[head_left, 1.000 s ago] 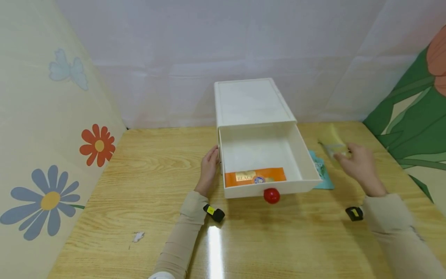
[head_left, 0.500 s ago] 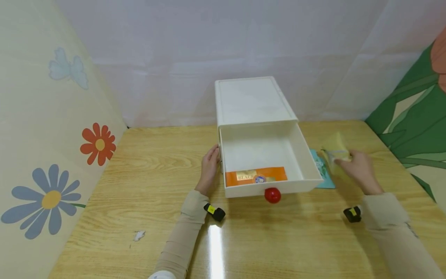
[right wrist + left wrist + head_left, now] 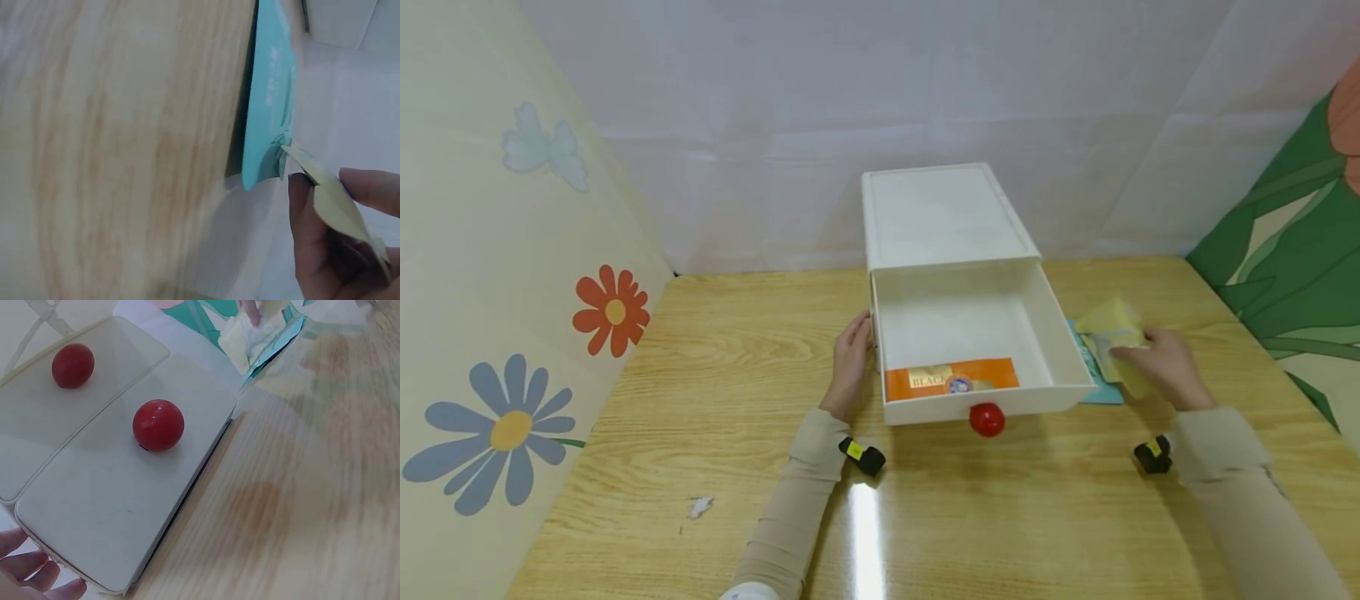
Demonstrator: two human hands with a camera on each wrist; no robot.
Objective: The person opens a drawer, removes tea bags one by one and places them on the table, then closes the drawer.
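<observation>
My left hand (image 3: 848, 362) rests against the left side of a white drawer unit (image 3: 947, 217), its fingers extended along the edge in the left wrist view. The upper drawer (image 3: 955, 312) is pulled out, with a red round knob (image 3: 987, 420) on its front. An orange packet (image 3: 951, 379) lettered "BLACK" lies inside, near the front wall. To the right of the unit, my right hand (image 3: 1172, 367) pinches a pale yellow packet (image 3: 337, 209) between thumb and fingers, above the table. Beside and partly behind it is a teal packet (image 3: 1102, 393), close to the unit's right side.
A lower drawer front (image 3: 94, 506) with its own red knob (image 3: 158, 425) shows in the left wrist view. The wooden table (image 3: 737, 350) is bounded by a white backdrop (image 3: 760, 167) and flower-printed side panels. A white scuff (image 3: 701, 507) marks the table at left.
My right hand has brought the yellow packet left and toward me, so it now overlaps the teal packet in the head view. The left hand and drawer stay put.
</observation>
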